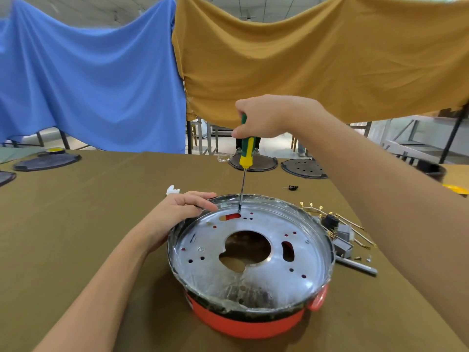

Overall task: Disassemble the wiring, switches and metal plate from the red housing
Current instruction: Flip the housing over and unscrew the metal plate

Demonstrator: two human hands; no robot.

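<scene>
The red housing (pixel 243 323) stands on the table near the front, with the shiny round metal plate (pixel 269 270) seated inside it. My right hand (pixel 266 118) grips the green-and-yellow handle of a screwdriver (pixel 245 151) held upright, its tip touching the far edge of the plate. My left hand (pixel 177 212) rests on the housing's far-left rim, fingers lying over the edge. Removed wiring with brass terminals and grey switch parts (pixel 337 229) lies on the table right of the housing.
A grey pen-like tool (pixel 357 266) and small screws lie right of the housing. A small black part (pixel 293 187) and a white scrap (pixel 173 190) sit farther back. Dark round lids (pixel 303 168) line the table's far edge. Blue and mustard cloths hang behind.
</scene>
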